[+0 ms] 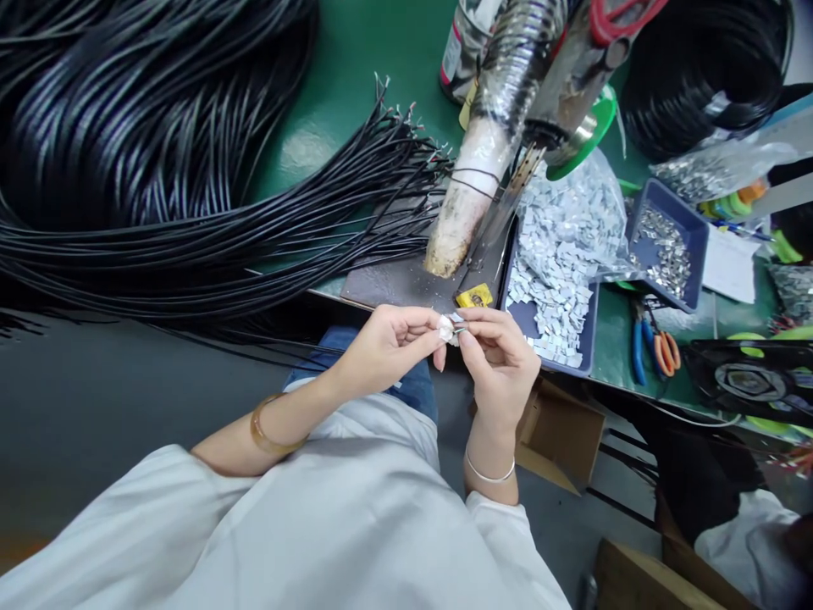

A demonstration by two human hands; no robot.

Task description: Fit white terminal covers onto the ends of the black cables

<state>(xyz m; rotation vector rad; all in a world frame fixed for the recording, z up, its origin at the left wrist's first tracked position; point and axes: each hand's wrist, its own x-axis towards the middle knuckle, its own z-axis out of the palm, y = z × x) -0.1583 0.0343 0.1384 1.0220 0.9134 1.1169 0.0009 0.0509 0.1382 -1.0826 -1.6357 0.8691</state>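
Desk (356,51) bears a tray (592,329); many pieces (559,292) remain. Beside it, left fingers (419,344) and right fingers (492,328) pinch one small item (453,330), perhaps unfinished.

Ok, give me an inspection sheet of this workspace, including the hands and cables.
Surface: green tabletop, dark board near its front edge.
Job's things: small piece, too small to identify; tray of pale pieces.
Clutter: blue-handled tool and orange-handled tool near a smaller tray.
Hands: left hand and right hand pinch the small piece.
Cables: many black cables, some ends over the board.
Surroundings: cardboard box below; person partly visible.
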